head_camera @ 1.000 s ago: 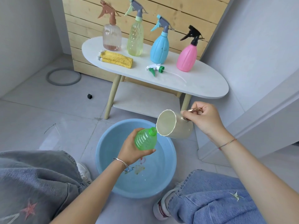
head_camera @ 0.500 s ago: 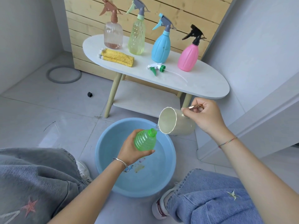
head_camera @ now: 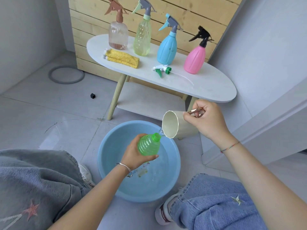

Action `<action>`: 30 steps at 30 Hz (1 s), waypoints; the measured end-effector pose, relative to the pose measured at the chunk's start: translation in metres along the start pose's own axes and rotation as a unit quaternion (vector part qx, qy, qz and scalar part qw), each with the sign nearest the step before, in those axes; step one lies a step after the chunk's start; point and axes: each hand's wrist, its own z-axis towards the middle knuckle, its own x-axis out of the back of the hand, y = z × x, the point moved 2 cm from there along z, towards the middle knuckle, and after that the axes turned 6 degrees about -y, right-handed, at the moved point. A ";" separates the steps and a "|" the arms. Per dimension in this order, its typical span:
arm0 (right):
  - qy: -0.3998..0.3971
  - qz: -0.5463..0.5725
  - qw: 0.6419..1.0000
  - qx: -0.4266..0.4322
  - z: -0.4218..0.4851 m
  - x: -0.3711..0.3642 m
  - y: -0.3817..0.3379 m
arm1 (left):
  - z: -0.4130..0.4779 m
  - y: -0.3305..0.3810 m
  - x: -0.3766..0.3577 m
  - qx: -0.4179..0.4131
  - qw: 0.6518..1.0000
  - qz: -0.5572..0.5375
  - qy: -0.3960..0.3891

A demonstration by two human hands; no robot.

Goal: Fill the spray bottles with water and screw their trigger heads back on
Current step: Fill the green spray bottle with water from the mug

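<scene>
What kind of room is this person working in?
Probably a home washroom or balcony corner: grey tiled floor, a blue basin of water, a small white table against a wooden slat wall.

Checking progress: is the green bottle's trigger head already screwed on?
No: the green bottle has a bare neck, and a green trigger head lies on the white table.

1 view: a wide-angle camera worn on the head, facing forward and down at the floor. Range is close: the basin (head_camera: 137, 122) lies just below frame centre, between the left knee (head_camera: 33, 180) at 8 o'clock and the right knee (head_camera: 216, 205) at 5 o'clock. The desk (head_camera: 216, 87) stands farther off, spanning 11 to 1 o'clock. The left forearm (head_camera: 93, 193) enters from 7 o'clock, the right forearm (head_camera: 259, 166) from 4 o'clock.
</scene>
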 end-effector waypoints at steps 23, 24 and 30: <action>-0.024 -0.124 0.976 0.178 0.003 -0.020 -0.010 | -0.002 -0.003 -0.003 0.006 1.000 -0.013 -0.002; -0.025 -0.132 0.973 0.186 0.003 -0.021 -0.010 | -0.002 -0.004 -0.003 0.007 1.000 -0.014 -0.001; -0.037 -0.160 0.960 0.226 0.001 -0.027 -0.014 | -0.002 -0.005 -0.004 0.008 1.000 -0.016 0.004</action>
